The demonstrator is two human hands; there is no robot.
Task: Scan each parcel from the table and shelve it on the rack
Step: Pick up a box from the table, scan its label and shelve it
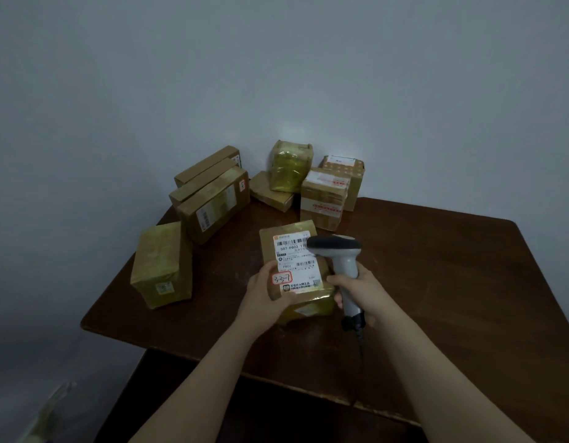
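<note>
Parcel (267, 247) held tilted over the brown tabletop (436, 282), label (296, 260) up.
Left hand's (265, 298) fingers curl round its glossy, tape-wrapped cardboard edge; right hand (356, 286) grips a grey pistol-shaped scanner (339, 251) whose dark head overlaps the white label. Other taped boxes (212, 199) crowd the far corner.

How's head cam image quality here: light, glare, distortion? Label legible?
Head view: dim, bluish light, darker corners; wide-angle distortion slightly bows the table edges; tape glare on the held parcel below its label; large print legible, fine print not; scanner head hides the barcode's right end.
</note>
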